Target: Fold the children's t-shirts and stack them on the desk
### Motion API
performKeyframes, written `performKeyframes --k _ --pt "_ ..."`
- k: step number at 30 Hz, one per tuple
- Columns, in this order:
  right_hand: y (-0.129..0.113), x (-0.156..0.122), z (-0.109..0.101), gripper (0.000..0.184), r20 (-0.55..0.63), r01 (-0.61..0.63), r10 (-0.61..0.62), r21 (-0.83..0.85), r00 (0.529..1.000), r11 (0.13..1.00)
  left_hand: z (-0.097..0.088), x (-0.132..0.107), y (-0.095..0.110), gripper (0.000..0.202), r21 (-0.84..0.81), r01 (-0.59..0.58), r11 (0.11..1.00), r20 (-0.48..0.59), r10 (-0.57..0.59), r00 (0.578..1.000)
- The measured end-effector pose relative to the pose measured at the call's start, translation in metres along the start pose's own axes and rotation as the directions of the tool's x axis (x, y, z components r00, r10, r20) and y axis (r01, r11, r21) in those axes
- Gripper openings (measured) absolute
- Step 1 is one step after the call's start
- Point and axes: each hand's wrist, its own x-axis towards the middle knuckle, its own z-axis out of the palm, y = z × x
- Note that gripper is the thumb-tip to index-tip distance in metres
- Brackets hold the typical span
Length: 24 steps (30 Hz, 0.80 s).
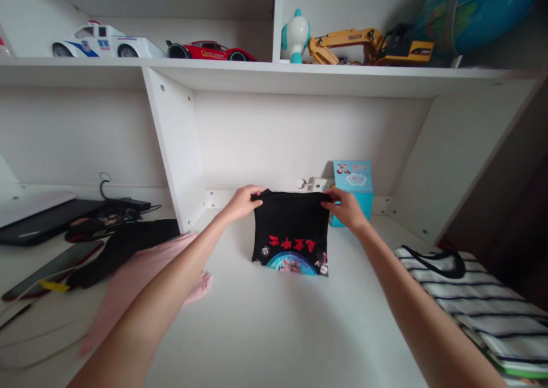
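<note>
A black piece of clothing, folded to a near square [291, 219], hangs between both hands above the white desk [257, 331]. Red characters and a blue arched print show on its face, upside down lettering included. My left hand [243, 203] pinches its upper left corner, fingers closed. At the upper right corner my right hand [346, 206] grips the cloth in the same way, just in front of a light blue box-like desk calendar [353, 177]. Whether the garment's lower edge touches the desk I cannot tell.
Pink cloth [141, 274] and a black garment [128, 245] lie left, beside cables and a dark tablet-like device [51, 268]. Folded striped shirts [479, 302] are stacked at right. Toy cars [209, 51], a toy excavator [372, 45] and a globe [492, 11] stand on the shelf above.
</note>
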Motion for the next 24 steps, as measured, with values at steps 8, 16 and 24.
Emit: performKeyframes --k 8,16,24 --pt "-0.049 -0.144 -0.047 0.019 0.186 0.481 -0.467 -0.037 0.864 0.876 -0.013 -0.085 0.04 0.044 0.091 -0.183 0.979 0.24 0.157 0.958" --pt "0.015 -0.172 -0.026 0.029 0.427 0.205 -0.127 -0.142 0.895 0.968 0.039 -0.16 0.072 0.043 0.114 -0.186 0.976 0.59 0.084 0.803" --pt "0.039 -0.19 0.021 0.034 0.388 0.275 -0.092 -0.449 0.917 0.85 0.078 -0.167 0.078 0.045 0.11 -0.289 0.951 0.649 0.151 0.746"
